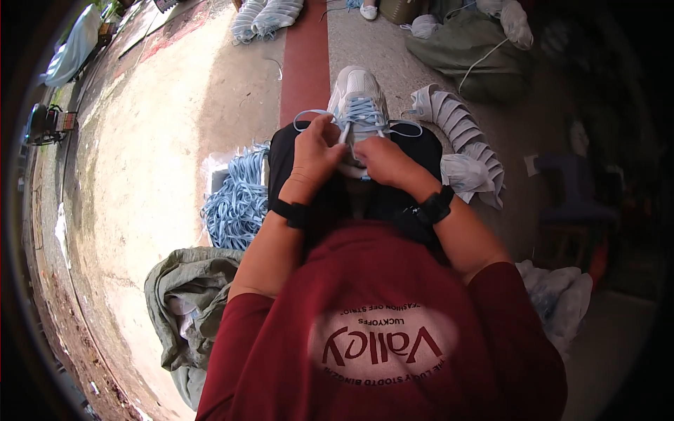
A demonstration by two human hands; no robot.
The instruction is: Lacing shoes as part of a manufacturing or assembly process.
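Observation:
A white sneaker (357, 83) rests between my knees, toe pointing away from me. Light blue shoelace (362, 110) criss-crosses its front, with a loose loop sticking out on each side. My left hand (317, 151) grips the sneaker's left side near the top eyelets, its fingers bent beside the left loop. At the opening, next to the tongue, my right hand (385, 163) is closed on the right edge of the sneaker. Its fingertips are partly hidden, and I cannot tell whether lace is pinched in either hand.
A heap of light blue laces (242, 193) fills a box by my left leg. White shoe pieces (463, 130) lie nested in a curved row at right. Grey-green sacks (193, 281) sit at near left and far right (470, 52). More laced uppers (267, 17) lie ahead.

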